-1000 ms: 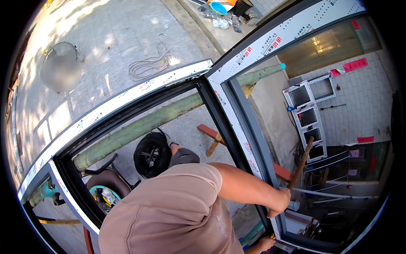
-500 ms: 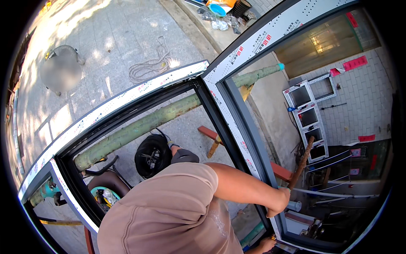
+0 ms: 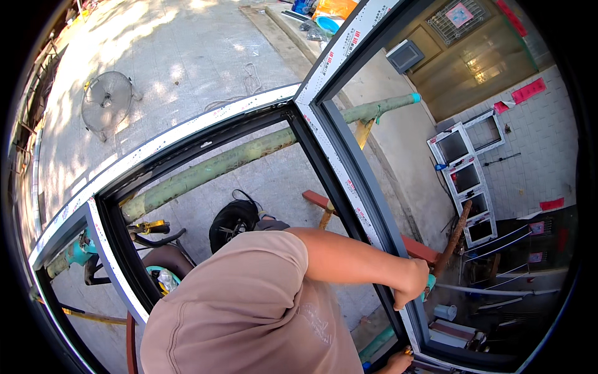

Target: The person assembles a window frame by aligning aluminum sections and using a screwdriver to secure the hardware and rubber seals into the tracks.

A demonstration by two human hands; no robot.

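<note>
A large window frame with dark profiles and printed white film spans the view, resting over green poles. My left arm, in a brown short sleeve, reaches across to the right. My left hand is closed over a bar of the frame, its fingers curled round the edge. Lower down, at the bottom edge of the view, my right hand is partly cut off. Its fingers are closed at the frame's lower bar around a small yellow-orange thing, too small to name.
A green pole passes beneath the frame. Beyond stands a floor fan. A black bag-like object lies by my leg. Smaller white frames lean against the brick wall on the right. Red beams and a rusty pole are near my left hand.
My view has shifted, bringing more of the door and a dark box at upper right into sight. My left hand stays on the frame, and my right hand stays low by its bar.
</note>
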